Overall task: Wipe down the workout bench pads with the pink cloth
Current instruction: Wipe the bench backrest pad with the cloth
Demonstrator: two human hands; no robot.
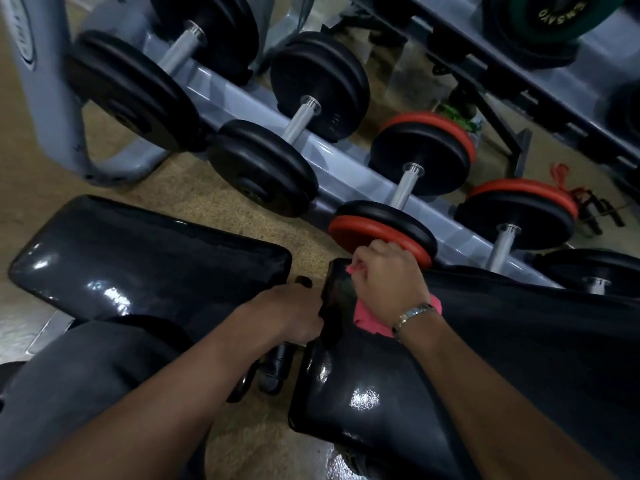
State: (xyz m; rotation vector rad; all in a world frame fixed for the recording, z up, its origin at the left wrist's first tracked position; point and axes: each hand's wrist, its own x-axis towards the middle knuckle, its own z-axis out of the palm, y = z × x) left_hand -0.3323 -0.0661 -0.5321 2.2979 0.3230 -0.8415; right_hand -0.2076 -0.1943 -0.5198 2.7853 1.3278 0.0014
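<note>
pink cloth (367, 318) lies bunched on the upper end of the glossy black pad (363, 393), under our right hand (388, 275), whose fingers curl round it and press it down. our left hand (291, 313) clasps that pad's side edge, fingertips tucked out of sight. a second pad (138, 258) lies to the left, and dumbbells (263, 168) sit on the rack (346, 161) behind.

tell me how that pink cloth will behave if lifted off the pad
Probably floppy: the pink cloth bunches in folds under the right hand. Likely light, as it lies thin on the pad. It may slide on that glossy surface.
</note>
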